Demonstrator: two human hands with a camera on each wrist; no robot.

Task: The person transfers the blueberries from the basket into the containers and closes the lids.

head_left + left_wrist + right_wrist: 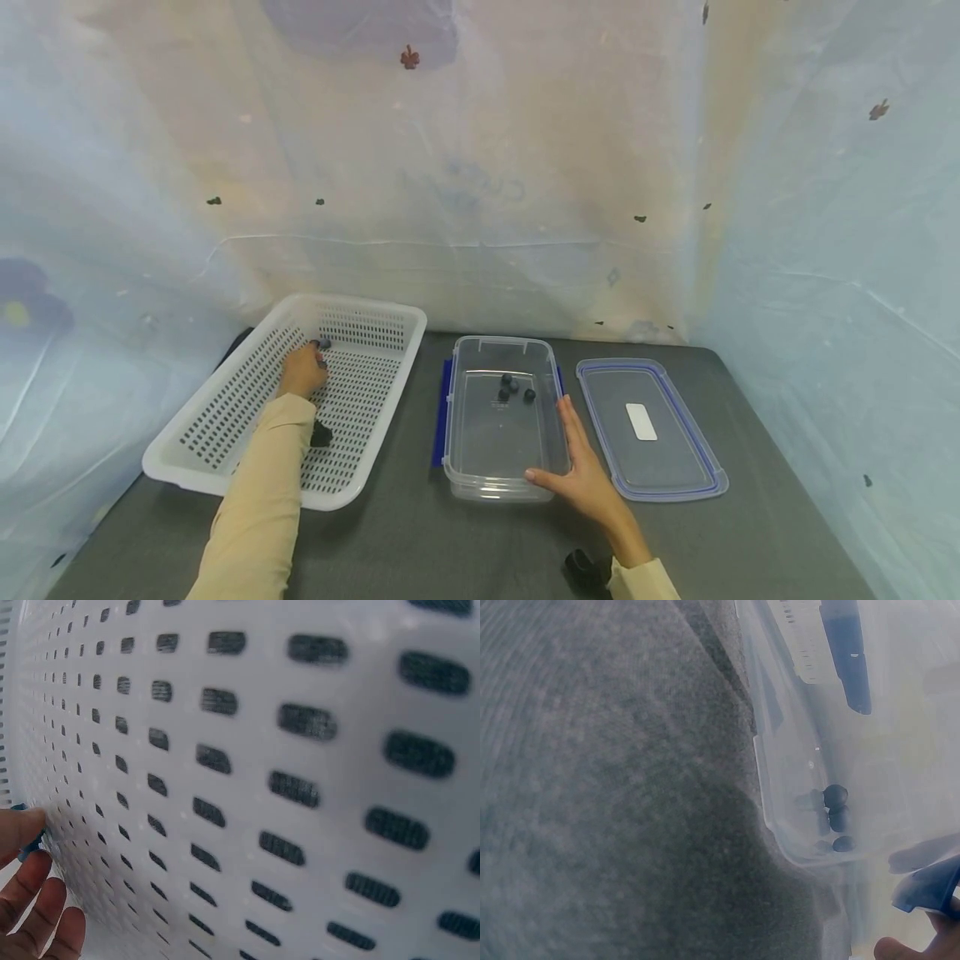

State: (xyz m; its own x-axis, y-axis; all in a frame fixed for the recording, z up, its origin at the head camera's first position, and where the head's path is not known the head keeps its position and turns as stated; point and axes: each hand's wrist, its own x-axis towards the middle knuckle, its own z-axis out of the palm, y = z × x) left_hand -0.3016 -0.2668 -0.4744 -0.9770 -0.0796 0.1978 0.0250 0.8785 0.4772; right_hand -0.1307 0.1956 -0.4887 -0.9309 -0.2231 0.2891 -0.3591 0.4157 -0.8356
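Note:
My left hand [303, 371] reaches into a white perforated basket [397, 392]. Its thumb and index finger pinch a small blue piece [31, 846], seemingly a blueberry, mostly hidden by the fingertips. Another blueberry [324, 342] lies just beyond those fingers. Several blueberries [513, 387] rest inside a clear plastic container [502, 442] with blue side latches. Along the container's right side lies my right hand [588, 483], fingers extended, its thumb over the near right corner. In the right wrist view, a fingertip [896, 949] appears beside a blue latch [930, 889].
A clear lid [645, 429] with a blue seal and white label lies right of the container. A black strap [321, 434] shows at the left wrist and another black piece [583, 571] by the right wrist. Plastic sheeting [480, 208] hangs behind the grey table [420, 533].

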